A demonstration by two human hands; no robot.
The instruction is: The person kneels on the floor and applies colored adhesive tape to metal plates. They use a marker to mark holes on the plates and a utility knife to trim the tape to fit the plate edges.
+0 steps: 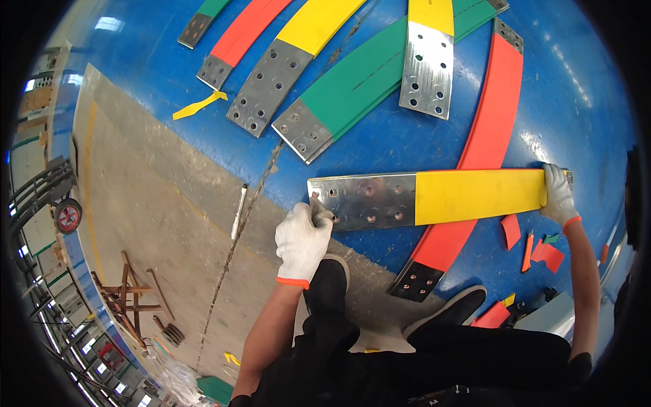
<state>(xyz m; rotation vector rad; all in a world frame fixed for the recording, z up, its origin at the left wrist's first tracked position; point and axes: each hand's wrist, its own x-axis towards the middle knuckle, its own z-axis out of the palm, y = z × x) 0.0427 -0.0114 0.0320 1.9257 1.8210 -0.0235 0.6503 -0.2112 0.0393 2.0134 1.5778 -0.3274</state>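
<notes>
Black clothing (420, 366) of the wearer fills the bottom of the frame, closest to the lens; one dark shoe (327, 279) shows at bottom centre, the other (451, 308) lower right of it.

Main item: a long yellow-covered bar (478, 197), lying crosswise from centre to right of frame, its bare metal end (369, 200) pointing left and drilled with holes. It crosses over a red-covered bar (491, 102) running from upper right to lower centre. Whether the two touch: cannot tell.

Left hand (302, 234), in a white glove with orange cuff, is clenched on the lower left corner of the metal end. Right hand (559, 195), gloved alike, grasps the bar's right end.

Surroundings: green-covered bar (366, 78), upper centre, slanting; a yellow bar with bright metal end (427, 71) lies across it. Further yellow (325, 24), red (251, 30) and green (213, 7) bars at upper left of centre. Yellow strip (200, 106) beside the red one's metal end. White pen (239, 211) on grey floor (169, 197), left of the left hand. Red scrap (548, 256) and orange tool (527, 252), type unclear, below the right hand.
</notes>
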